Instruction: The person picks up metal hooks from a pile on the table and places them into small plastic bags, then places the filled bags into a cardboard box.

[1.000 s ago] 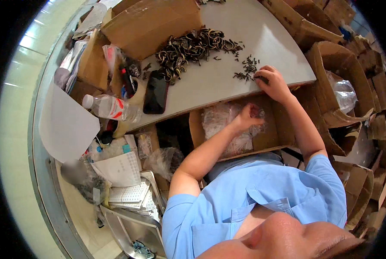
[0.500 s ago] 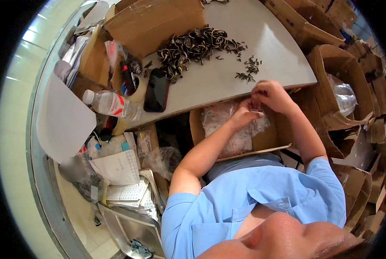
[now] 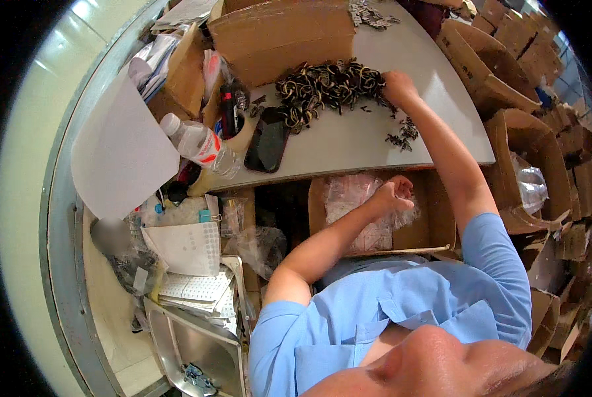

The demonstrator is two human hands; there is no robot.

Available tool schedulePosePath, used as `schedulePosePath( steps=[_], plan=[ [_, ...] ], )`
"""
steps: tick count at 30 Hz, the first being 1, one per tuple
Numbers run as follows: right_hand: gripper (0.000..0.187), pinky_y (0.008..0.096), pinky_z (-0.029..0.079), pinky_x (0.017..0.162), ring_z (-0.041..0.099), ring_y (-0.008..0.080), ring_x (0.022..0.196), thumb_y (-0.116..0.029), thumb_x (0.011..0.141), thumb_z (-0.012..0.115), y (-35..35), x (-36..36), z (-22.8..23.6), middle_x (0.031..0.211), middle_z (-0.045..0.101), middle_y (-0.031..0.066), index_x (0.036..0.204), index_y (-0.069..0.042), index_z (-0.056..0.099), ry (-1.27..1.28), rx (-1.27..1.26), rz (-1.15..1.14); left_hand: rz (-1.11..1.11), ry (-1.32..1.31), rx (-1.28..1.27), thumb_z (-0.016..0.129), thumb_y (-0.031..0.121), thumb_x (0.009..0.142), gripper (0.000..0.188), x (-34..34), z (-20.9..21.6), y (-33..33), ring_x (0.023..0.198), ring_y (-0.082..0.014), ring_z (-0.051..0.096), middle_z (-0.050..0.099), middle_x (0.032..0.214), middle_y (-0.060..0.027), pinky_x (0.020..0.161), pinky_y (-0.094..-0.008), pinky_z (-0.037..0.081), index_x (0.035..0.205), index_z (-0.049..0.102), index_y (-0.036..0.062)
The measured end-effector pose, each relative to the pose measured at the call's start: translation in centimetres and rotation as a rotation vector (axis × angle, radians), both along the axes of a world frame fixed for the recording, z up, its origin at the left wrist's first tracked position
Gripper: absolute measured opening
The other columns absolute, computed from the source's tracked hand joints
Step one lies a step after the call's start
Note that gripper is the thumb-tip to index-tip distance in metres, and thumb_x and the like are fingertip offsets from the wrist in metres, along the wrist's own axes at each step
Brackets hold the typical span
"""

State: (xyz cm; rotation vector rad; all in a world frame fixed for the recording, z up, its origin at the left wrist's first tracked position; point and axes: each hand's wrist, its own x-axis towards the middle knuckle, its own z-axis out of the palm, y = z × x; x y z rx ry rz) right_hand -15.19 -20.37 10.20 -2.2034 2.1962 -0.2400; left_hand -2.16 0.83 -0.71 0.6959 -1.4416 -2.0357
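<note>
At the right end of a heaped pile of black and pale-gold ring-shaped pieces (image 3: pixel 329 86) on the table is my right hand (image 3: pixel 400 89). Its fingers are bent and closed at the edge of the heap; what lies between the fingertips is hidden. My left hand (image 3: pixel 390 196) is held over an open cardboard box (image 3: pixel 435 225) below the table edge, its fingers curled inward. I cannot make out what it holds. Clear plastic bags (image 3: pixel 359 205) fill much of that box, some just under the left hand. Small dark pieces (image 3: pixel 403 135) lie scattered near my right forearm.
A black phone (image 3: pixel 267 140) and a clear bottle (image 3: pixel 203 145) are at the table's left. A cardboard box (image 3: pixel 283 40) stands behind the heap. Further open boxes (image 3: pixel 531 172) line the right side. A metal tray (image 3: pixel 197 344) and papers (image 3: pixel 183 248) are lower left.
My right hand has left my left hand and reached forward to the heap. The left hand stays over the box, slightly lower. The view has shifted, so the table appears further right.
</note>
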Motion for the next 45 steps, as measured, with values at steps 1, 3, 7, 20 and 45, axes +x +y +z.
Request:
schedulePosePath(
  steps=[1, 3, 7, 20, 45],
  plan=[
    [0.035, 0.0398, 0.047, 0.085, 0.056, 0.0327, 0.102, -0.013, 0.074, 0.060, -0.3, -0.2, -0.3, 0.110, 0.060, 0.0156, 0.109, -0.009, 0.061, 0.020, 0.049, -0.031, -0.005, -0.044, -0.071, 0.075, 0.013, 0.063, 0.050, 0.2, 0.5, 0.1, 0.085, -0.0127, 0.050, 0.053, 0.090, -0.0032, 0.077, -0.0281, 0.043, 0.106, 0.050, 0.0038],
    [0.035, 0.0395, 0.047, 0.084, 0.057, 0.0323, 0.100, -0.013, 0.074, 0.060, -0.5, -1.3, -0.8, 0.108, 0.061, 0.0154, 0.108, -0.008, 0.061, -0.009, 0.053, 0.008, -0.008, -0.090, -0.109, 0.075, 0.013, 0.063, 0.051, 0.5, 1.6, 0.1, 0.086, -0.0126, 0.050, 0.053, 0.090, -0.0033, 0.077, -0.0278, 0.043, 0.107, 0.050, 0.0037],
    [0.032, 0.0396, 0.049, 0.080, 0.060, 0.0291, 0.098, -0.005, 0.075, 0.056, 1.4, -1.0, 1.1, 0.104, 0.064, 0.0135, 0.106, -0.009, 0.062, -0.239, 0.031, 0.074, 0.021, -0.092, -0.062, 0.074, 0.013, 0.064, 0.050, 1.1, 1.9, 0.4, 0.084, -0.0124, 0.050, 0.054, 0.089, -0.0035, 0.075, -0.0270, 0.043, 0.107, 0.050, 0.0033],
    [0.017, 0.0261, 0.045, 0.074, 0.055, 0.0125, 0.086, -0.002, 0.083, 0.059, 14.1, -3.8, 0.6, 0.097, 0.060, 0.0057, 0.098, -0.003, 0.052, -1.625, 0.107, 0.196, 0.064, 0.054, -0.074, 0.071, 0.003, 0.072, 0.039, 1.5, 2.4, 0.1, 0.082, -0.0102, 0.052, 0.054, 0.088, -0.0016, 0.076, -0.0262, 0.045, 0.106, 0.051, 0.0037],
    [0.021, 0.0436, 0.031, 0.097, 0.040, 0.0292, 0.113, -0.005, 0.067, 0.068, 26.1, -1.1, 1.5, 0.112, 0.048, 0.0078, 0.087, -0.013, 0.066, -0.394, -0.020, 0.588, -0.052, 0.105, -0.291, 0.055, -0.010, 0.066, 0.083, 2.6, 4.5, 0.9, 0.112, -0.0197, 0.046, 0.044, 0.119, -0.0105, 0.093, -0.0313, 0.039, 0.139, 0.019, 0.0082]
  ],
)
